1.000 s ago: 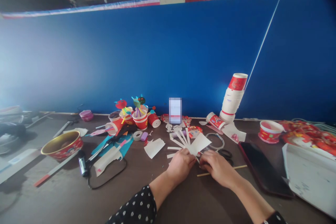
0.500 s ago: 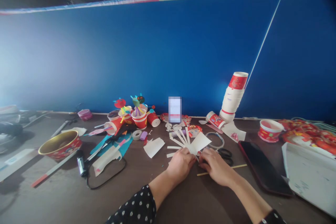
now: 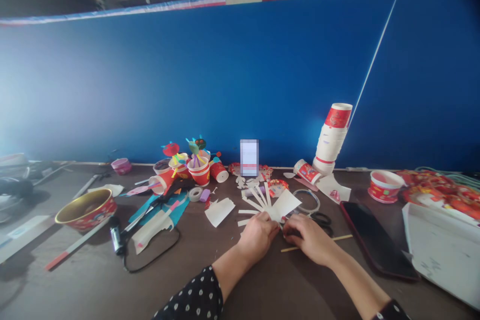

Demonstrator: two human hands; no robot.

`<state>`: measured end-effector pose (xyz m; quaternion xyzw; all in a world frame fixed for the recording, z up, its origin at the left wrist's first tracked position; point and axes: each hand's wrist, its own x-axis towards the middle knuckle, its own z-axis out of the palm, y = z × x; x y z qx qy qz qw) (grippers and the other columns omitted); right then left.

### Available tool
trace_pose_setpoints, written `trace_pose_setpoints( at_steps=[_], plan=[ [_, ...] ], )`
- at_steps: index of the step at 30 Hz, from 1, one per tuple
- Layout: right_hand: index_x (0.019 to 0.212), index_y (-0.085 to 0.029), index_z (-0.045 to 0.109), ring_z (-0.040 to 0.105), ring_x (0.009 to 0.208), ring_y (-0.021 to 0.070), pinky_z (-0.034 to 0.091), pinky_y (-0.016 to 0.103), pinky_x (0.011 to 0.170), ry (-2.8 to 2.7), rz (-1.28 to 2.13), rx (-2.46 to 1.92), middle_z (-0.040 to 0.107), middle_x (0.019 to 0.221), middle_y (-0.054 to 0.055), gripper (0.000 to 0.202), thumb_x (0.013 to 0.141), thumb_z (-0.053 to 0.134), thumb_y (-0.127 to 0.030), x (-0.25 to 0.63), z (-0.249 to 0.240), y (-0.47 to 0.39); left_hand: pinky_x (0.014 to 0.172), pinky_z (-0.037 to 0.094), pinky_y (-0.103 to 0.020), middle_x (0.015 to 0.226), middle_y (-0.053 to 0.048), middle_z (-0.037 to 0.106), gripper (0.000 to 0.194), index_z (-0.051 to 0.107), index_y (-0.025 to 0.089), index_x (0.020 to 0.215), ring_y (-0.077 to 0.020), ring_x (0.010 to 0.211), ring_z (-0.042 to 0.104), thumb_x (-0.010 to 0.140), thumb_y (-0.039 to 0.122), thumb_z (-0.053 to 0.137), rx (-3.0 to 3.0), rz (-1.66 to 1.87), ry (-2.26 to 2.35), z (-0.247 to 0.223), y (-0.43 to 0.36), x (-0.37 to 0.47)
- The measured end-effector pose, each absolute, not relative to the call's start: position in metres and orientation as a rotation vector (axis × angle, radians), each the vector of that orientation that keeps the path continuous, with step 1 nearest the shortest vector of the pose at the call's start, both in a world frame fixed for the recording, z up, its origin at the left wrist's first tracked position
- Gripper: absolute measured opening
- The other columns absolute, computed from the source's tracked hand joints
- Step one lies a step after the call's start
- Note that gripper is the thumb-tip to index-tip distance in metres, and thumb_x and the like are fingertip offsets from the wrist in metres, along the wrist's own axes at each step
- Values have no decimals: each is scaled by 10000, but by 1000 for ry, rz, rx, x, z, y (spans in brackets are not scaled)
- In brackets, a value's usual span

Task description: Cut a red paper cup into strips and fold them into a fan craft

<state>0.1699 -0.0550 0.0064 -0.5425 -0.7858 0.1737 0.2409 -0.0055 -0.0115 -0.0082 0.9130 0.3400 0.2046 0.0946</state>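
Observation:
A white paper piece (image 3: 285, 204), cut into several strips that fan out on its left side, is held just above the table between both hands. My left hand (image 3: 258, 234) is closed on its lower left part, fingers bent over the paper. Close beside it, my right hand (image 3: 304, 236) pinches the lower right edge, thumb and fingers together. A thin wooden stick (image 3: 342, 237) lies partly under my right hand. Black-handled scissors (image 3: 321, 221) and a roll of clear tape (image 3: 307, 201) lie just behind that hand.
A dark phone (image 3: 377, 240) and a white tray (image 3: 442, 255) lie at the right. Behind them stands a leaning stack of paper cups (image 3: 330, 142). At the left are a gold-lined bowl (image 3: 88, 210), a glue gun (image 3: 117, 237) and red cups with paper figures (image 3: 199, 172).

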Motion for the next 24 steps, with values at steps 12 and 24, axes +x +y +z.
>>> trace_pose_setpoints(
  at_steps=[12, 24],
  plan=[
    [701, -208, 650, 556, 825, 186, 370, 287, 741, -2175, 554, -1579, 636, 792, 12, 104, 728, 571, -147, 174, 13, -60, 754, 440, -270, 851, -62, 613, 206, 657, 148, 795, -177, 830, 558, 888, 209, 484, 2694, 566, 1031, -6, -12, -5],
    [688, -207, 648, 553, 813, 183, 366, 284, 735, -2179, 553, -1570, 637, 778, 14, 105, 725, 567, -150, 174, 13, -60, 747, 434, -267, 842, -55, 603, 204, 656, 160, 808, -172, 818, 547, 890, 205, 475, 2686, 628, 987, -10, -11, -5]
  ],
)
